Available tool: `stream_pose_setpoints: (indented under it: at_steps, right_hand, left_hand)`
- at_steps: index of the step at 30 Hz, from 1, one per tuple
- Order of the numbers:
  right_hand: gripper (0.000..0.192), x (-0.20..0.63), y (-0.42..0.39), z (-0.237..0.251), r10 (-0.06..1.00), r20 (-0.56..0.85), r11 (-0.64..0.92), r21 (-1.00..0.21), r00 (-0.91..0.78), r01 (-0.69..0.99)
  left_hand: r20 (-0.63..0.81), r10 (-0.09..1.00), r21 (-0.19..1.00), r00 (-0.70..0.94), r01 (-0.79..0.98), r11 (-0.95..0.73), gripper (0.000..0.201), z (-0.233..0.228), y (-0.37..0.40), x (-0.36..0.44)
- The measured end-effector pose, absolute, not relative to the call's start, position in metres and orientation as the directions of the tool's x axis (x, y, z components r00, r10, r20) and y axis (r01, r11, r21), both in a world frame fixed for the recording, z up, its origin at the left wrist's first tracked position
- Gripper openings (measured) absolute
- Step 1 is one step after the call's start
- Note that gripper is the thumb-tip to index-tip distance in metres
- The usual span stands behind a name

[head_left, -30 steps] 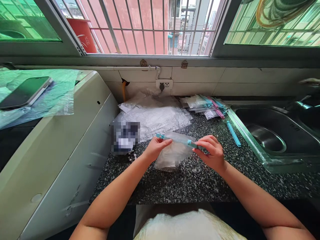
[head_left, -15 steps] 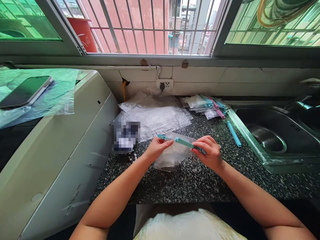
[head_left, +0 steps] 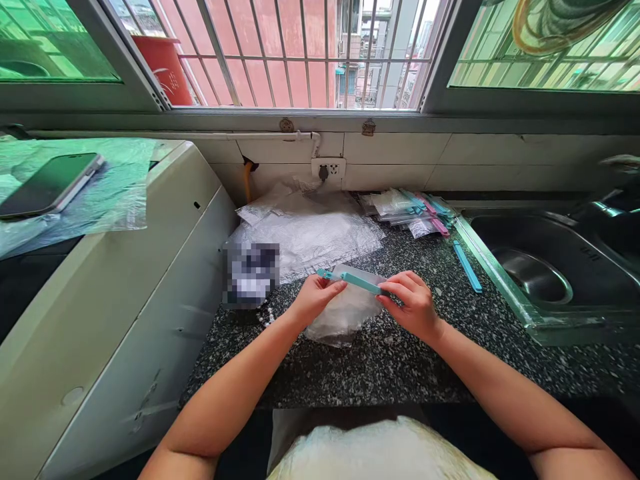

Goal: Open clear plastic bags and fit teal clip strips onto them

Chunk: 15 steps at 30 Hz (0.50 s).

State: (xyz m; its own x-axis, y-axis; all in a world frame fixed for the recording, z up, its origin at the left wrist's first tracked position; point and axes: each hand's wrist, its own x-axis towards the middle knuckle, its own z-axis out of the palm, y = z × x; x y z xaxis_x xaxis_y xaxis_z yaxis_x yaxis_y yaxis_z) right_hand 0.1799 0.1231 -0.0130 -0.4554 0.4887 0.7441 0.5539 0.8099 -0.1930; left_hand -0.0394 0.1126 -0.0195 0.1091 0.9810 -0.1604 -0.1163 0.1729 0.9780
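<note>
A teal bag sealing clip (head_left: 359,283) lies across the edge of a clear plastic bag (head_left: 345,317) above the counter. My left hand (head_left: 316,298) pinches the clip's left end together with the bag edge. At the right end, my right hand (head_left: 411,301) is closed on the clip's long strip. The bag hangs down from the clip between both hands, and its lower part meets the counter. My fingertips hide both ends of the strip.
Flat clear plastic bags (head_left: 315,227) lie behind my hands. A pile of bags with blue and pink clips (head_left: 420,210) sits at the back right, near a loose blue clip (head_left: 467,267) and the sink (head_left: 530,273). A blurred item (head_left: 251,275) and a phone (head_left: 53,183) are leftward.
My right hand has moved a little left with the long teal strip. The strip now sits closer to my left hand, and the gap along the clip is smaller.
</note>
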Motion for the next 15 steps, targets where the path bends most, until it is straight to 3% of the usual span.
stream_pose_setpoints:
  at_steps: [15]
  right_hand:
    - [0.006,0.1785,0.1229,-0.0176,0.516,0.703,0.788,-0.167,-0.489,0.593]
  left_hand:
    - [-0.118,0.982,0.992,0.146,-0.019,0.122,0.048,-0.0146,0.1115,-0.0356]
